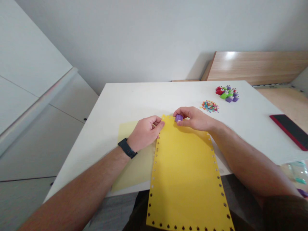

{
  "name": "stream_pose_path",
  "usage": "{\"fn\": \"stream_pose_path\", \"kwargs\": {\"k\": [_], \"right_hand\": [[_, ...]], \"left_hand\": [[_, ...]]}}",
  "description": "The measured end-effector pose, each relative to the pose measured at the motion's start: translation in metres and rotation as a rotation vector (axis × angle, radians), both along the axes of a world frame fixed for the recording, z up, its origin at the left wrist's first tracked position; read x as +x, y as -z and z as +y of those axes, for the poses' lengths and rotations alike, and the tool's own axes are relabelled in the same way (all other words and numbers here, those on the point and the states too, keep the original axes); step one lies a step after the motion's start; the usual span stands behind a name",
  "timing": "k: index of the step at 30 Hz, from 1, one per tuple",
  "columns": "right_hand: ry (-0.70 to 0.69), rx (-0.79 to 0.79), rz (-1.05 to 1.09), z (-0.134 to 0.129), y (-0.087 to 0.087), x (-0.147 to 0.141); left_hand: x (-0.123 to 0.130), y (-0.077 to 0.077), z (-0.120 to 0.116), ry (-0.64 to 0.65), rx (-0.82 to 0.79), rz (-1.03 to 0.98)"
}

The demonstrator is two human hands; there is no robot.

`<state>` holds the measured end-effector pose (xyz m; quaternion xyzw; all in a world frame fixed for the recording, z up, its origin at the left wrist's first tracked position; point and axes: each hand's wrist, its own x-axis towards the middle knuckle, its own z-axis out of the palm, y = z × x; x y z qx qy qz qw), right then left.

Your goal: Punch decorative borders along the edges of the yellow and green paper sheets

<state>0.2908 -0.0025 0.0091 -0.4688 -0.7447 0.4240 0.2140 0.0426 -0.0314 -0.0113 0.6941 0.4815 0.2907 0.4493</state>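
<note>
A long yellow paper sheet (185,173) lies on the white table, with small punched shapes along its edges. My right hand (194,118) is shut on a small purple craft punch (178,118) at the sheet's top edge. My left hand (145,133) grips the sheet's top left corner between fingers and thumb. Under and beside the sheet lies a paler yellow sheet (131,160). The punch's underside is hidden, so I cannot tell how the paper sits inside it.
Several coloured craft punches (226,94) stand at the table's far right, near a small pile of paper cut-outs (210,106). A phone in a red case (290,131) lies at the right edge. A clear plastic container (295,171) shows at lower right.
</note>
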Motion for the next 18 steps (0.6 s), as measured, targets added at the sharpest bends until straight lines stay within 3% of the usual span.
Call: {"fn": "stream_pose_path", "kwargs": {"k": [18], "right_hand": [[0.019,0.013,0.014,0.0011,0.005,-0.0009]], "left_hand": [[-0.0006,0.0006,0.0005,-0.007,-0.006,0.009]]}}
